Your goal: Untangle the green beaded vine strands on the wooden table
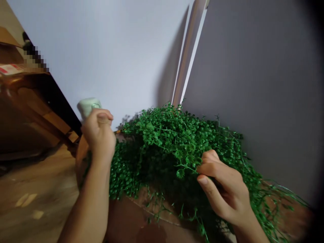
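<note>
A bushy green plant point(174, 135) with small leaves spreads over a brown surface, its strands trailing down the front and to the right. My left hand point(99, 130) is closed around a pale green object point(87, 105) with a rounded end, held up to the left of the plant. Among the leaves on the right side, my right hand point(222, 182) has its fingertips pinched at a thin green stem. Its thumb lies just below the bent index finger.
Behind the plant, a pale wall point(113, 50) meets a grey panel point(253, 84) at a brown and white strip point(186, 57). At the left are wooden furniture point(37, 111) and a floor point(48, 179) with scraps on it.
</note>
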Available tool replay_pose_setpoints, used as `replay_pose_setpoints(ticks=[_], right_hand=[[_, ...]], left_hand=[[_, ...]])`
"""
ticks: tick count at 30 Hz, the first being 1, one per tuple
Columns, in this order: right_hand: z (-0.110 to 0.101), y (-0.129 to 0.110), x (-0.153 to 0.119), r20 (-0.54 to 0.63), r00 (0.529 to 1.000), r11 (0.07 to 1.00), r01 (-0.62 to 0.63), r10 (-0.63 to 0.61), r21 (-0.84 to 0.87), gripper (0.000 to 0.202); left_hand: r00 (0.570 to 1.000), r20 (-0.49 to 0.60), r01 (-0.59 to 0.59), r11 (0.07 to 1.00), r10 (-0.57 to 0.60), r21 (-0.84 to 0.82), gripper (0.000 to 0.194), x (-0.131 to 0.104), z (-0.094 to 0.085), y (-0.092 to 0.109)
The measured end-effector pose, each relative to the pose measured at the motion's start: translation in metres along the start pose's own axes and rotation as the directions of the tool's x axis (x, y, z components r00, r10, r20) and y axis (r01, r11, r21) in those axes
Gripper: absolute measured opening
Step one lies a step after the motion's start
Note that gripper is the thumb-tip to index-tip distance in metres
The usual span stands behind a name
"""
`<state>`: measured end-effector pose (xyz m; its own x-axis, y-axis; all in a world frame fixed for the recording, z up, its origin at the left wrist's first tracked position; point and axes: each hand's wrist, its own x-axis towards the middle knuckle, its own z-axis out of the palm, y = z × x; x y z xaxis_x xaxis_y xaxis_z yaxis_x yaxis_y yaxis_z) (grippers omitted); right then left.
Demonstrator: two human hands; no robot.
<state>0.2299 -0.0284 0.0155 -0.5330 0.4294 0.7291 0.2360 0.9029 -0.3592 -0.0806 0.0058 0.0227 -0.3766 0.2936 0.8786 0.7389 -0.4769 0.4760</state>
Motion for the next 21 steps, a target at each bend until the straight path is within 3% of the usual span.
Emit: replay_pose_setpoints(ticks=[8, 13, 17, 21], right_hand=[[0.025, 0.013, 0.003, -0.103, 0.969, 0.962, -0.236, 0.223, -0.135, 0.015], [0.026, 0.017, 0.003, -0.144, 0.937, 0.935, -0.336, 0.319, -0.115, 0.016], [0.025, 0.018, 0.003, -0.143, 0.948, 0.949, -0.3, 0.286, -0.095, 0.01], [0.024, 0.018, 0.005, -0.09, 0.976, 0.966, -0.209, 0.196, -0.156, 0.008]], left_hand=[[0.98, 0.125, -0.167, 0.978, 0.152, 0.123, 0.023, -0.007, 0.004, 0.011], [0.985, 0.153, -0.126, 0.933, 0.077, 0.337, 0.021, -0.004, 0.002, -0.002], [0.987, 0.156, -0.101, 0.913, 0.042, 0.395, 0.021, -0.006, 0.001, 0.002], [0.977, 0.122, -0.198, 0.959, 0.176, 0.203, 0.025, -0.014, 0.004, 0.026]])
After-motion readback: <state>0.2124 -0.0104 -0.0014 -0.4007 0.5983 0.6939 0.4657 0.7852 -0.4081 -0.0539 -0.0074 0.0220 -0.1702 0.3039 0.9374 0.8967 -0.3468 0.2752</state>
